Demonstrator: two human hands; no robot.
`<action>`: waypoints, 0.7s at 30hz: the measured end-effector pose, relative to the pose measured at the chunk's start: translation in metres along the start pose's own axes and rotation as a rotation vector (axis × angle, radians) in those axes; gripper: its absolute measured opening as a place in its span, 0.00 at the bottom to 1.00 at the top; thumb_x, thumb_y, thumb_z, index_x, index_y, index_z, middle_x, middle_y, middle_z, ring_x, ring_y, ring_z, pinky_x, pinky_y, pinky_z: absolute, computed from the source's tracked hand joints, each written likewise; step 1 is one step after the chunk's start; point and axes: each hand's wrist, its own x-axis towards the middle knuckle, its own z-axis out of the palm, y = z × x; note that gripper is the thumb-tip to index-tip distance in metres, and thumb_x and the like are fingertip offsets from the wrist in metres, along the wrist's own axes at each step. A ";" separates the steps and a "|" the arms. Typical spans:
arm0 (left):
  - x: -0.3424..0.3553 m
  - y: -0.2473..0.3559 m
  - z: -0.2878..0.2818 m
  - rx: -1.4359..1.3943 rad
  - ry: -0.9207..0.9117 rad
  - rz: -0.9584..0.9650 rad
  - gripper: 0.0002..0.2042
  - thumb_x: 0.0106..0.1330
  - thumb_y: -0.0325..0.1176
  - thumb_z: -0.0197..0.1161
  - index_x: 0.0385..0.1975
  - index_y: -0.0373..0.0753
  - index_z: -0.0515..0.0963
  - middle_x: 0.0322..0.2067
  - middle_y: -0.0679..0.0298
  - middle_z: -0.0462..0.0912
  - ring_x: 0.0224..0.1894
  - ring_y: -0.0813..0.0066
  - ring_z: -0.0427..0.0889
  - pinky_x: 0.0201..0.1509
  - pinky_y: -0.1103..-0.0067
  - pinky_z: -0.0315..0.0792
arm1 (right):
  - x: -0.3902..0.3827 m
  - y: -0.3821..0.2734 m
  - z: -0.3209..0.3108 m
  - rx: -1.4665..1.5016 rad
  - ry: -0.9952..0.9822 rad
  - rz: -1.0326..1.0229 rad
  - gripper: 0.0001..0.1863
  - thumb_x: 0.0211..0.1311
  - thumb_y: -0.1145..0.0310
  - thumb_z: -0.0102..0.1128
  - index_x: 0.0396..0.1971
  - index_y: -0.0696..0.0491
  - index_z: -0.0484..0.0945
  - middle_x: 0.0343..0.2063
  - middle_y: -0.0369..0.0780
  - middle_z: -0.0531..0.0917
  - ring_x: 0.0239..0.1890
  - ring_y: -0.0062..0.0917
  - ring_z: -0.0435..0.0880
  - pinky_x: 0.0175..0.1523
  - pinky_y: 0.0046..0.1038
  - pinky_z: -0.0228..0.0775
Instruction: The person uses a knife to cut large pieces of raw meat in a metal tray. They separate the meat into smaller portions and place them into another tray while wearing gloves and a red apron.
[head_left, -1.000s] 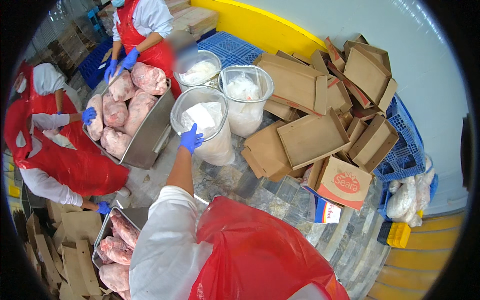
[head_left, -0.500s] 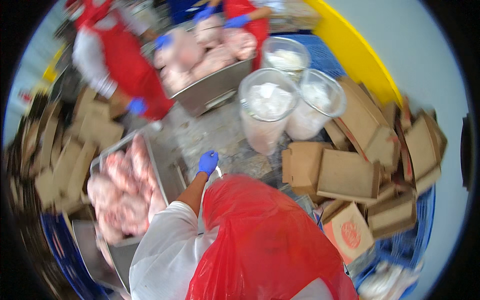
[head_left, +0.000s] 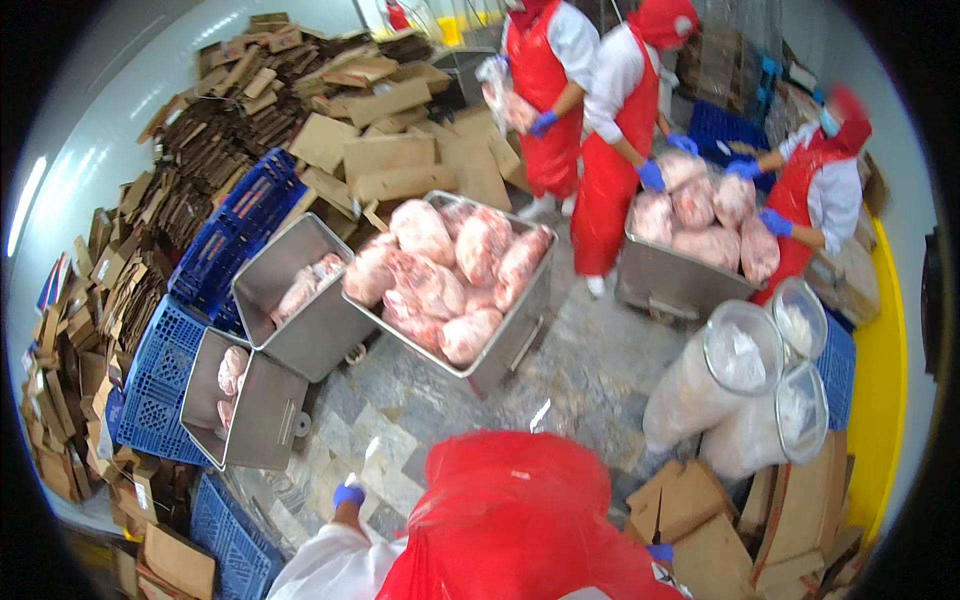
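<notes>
My left hand (head_left: 348, 494), in a blue glove, hangs low over the tiled floor. Its fingers look curled in; whatever they may hold is too small to make out, and a pale spot shows just above them. Only a sliver of my right hand (head_left: 660, 552) shows, at the edge of my red apron beside the cardboard boxes (head_left: 680, 500); its fingers are hidden. Ahead of me stands a steel bin (head_left: 520, 352) heaped with large pale pink pieces of meat (head_left: 425, 285). Two more steel bins, a middle one (head_left: 320, 325) and a nearer one (head_left: 262, 425), hold a few pieces each.
Three co-workers in red aprons stand beyond, two by another full meat bin (head_left: 675, 287), one holding a bagged piece (head_left: 515, 105). Clear-lined tubs (head_left: 715, 390) stand at right. Blue pallets (head_left: 165, 375) and piled flattened cardboard (head_left: 250, 90) line the left; a yellow barrier (head_left: 880, 390) edges the right.
My view has swung left, bringing the smaller bins and the cardboard pile into sight. My left hand is lower in the picture, and an edge of my right hand now shows.
</notes>
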 end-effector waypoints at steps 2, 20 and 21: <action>-0.022 -0.036 0.016 0.069 -0.204 -0.259 0.17 0.64 0.41 0.56 0.44 0.37 0.84 0.49 0.48 0.83 0.54 0.54 0.82 0.55 0.65 0.76 | 0.021 -0.034 0.004 0.107 -0.053 -0.157 0.13 0.59 0.62 0.62 0.34 0.57 0.83 0.22 0.43 0.84 0.23 0.34 0.84 0.25 0.39 0.74; 0.116 -0.060 -0.089 -0.952 -0.138 0.284 0.20 0.71 0.41 0.59 0.51 0.28 0.79 0.43 0.55 0.85 0.42 0.69 0.84 0.42 0.75 0.79 | -0.202 -0.426 0.060 0.149 0.127 -0.608 0.22 0.60 0.51 0.60 0.41 0.56 0.81 0.33 0.52 0.85 0.37 0.47 0.84 0.45 0.44 0.75; 0.123 -0.067 -0.094 -0.942 -0.157 0.293 0.21 0.71 0.42 0.59 0.51 0.28 0.79 0.43 0.55 0.85 0.42 0.70 0.84 0.43 0.75 0.79 | -0.232 -0.452 0.061 0.283 0.002 -0.536 0.21 0.60 0.52 0.60 0.41 0.56 0.80 0.32 0.52 0.84 0.36 0.46 0.84 0.45 0.43 0.75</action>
